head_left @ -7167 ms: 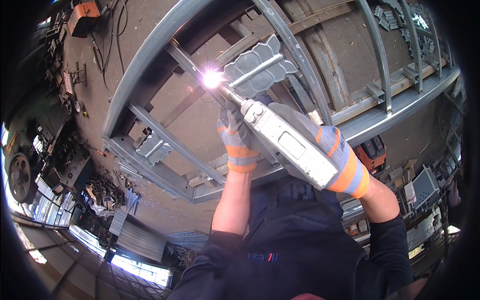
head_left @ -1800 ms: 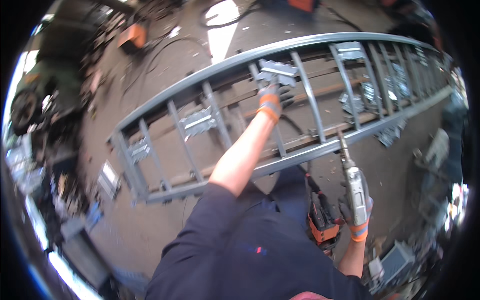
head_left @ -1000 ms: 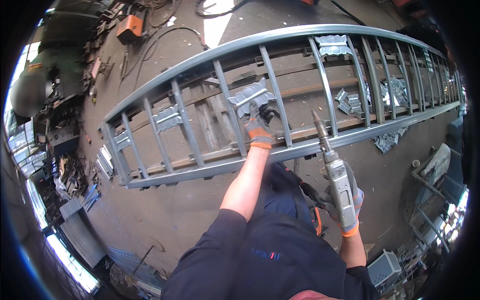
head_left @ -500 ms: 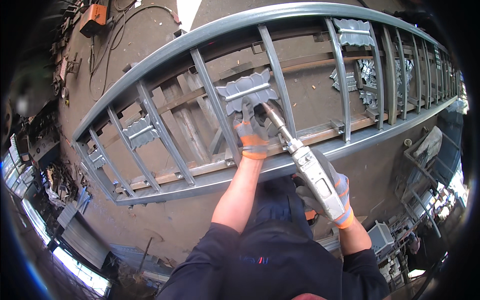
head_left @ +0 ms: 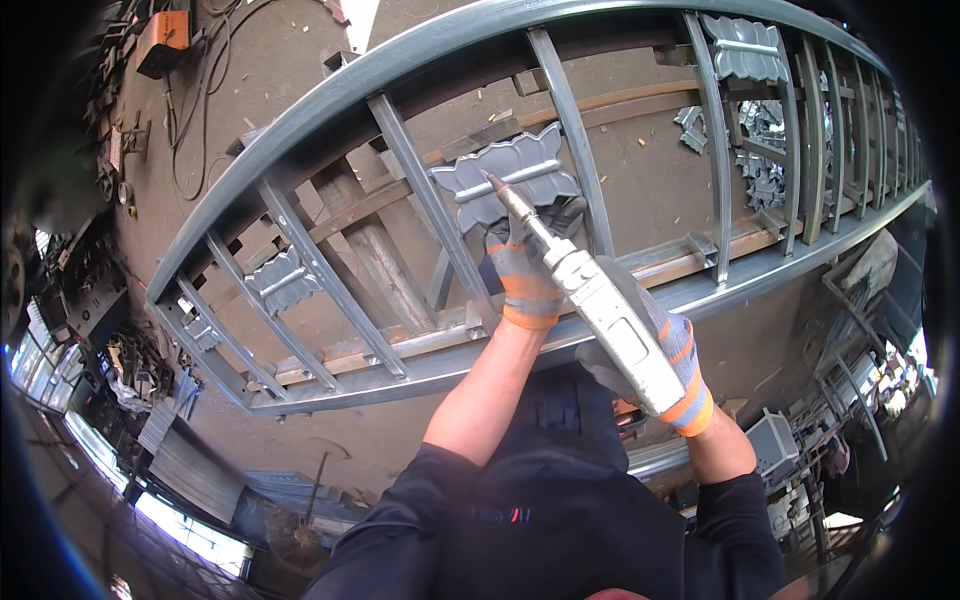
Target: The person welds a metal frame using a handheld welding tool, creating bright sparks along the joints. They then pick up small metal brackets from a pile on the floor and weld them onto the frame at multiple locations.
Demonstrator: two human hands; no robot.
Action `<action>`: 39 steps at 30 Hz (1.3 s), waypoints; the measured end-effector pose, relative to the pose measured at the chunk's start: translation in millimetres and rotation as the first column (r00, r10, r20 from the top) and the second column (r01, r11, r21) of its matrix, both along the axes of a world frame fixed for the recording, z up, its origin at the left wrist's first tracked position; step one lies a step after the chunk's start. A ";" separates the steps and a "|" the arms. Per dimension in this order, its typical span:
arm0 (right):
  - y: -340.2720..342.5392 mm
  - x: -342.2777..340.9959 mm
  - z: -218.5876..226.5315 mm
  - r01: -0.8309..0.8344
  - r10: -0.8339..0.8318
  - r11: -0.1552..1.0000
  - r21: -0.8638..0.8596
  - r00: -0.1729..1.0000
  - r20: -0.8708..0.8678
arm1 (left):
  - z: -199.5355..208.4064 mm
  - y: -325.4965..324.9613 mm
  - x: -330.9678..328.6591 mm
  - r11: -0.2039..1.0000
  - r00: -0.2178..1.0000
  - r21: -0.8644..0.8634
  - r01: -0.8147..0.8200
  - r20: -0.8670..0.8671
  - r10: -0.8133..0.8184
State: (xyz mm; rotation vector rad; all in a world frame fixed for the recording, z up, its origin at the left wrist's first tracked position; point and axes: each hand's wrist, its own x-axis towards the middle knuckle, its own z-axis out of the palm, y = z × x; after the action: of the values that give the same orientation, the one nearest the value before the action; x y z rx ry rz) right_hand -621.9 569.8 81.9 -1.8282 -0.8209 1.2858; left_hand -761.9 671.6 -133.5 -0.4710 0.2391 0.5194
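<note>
A grey ornamental metal plate (head_left: 508, 176) with scalloped edges and a raised middle rib sits between two bars of a long metal frame (head_left: 400, 340). At its lower edge is my left hand (head_left: 530, 270), gloved in grey and orange, with its fingers closed around that edge. My right hand (head_left: 685, 370), in a matching glove, grips a pale grey handheld welding gun (head_left: 618, 335) from its right side. The gun's narrow nozzle passes over my left fingers, and its tip lies in front of the plate near the rib. Whether the tip touches the plate I cannot tell.
Similar plates sit between other bars, one at the left (head_left: 280, 280) and one at the far right (head_left: 747, 50). A pile of loose plates (head_left: 763, 150) lies on the floor beyond the frame. An orange box (head_left: 163, 44) with cables stands at the far left.
The nozzle tip has moved up and left, from the plate's lower right edge to in front of its middle. My left hand has shifted slightly right and down under the nozzle.
</note>
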 end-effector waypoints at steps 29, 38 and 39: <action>20.4 8.4 -10.4 0.065 -0.048 0.997 0.052 0.960 -0.275 | -34.5 -49.5 -27.4 0.977 0.852 0.064 0.203 -0.503 -0.144; 26.1 5.6 -38.2 0.016 0.029 0.988 0.155 0.959 -0.283 | -37.4 -50.8 -23.6 0.971 0.893 0.159 0.180 -0.440 -0.094; 25.7 5.3 -40.2 -0.001 0.049 0.986 0.167 0.959 -0.281 | -37.9 -51.0 -23.6 0.970 0.896 0.168 0.173 -0.435 -0.085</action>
State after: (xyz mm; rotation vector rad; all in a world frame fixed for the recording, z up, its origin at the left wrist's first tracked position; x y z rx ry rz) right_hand -616.6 595.5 41.7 -1.4646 -0.7692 1.4121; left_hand -785.5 620.6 -171.4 -0.1339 0.6289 0.5051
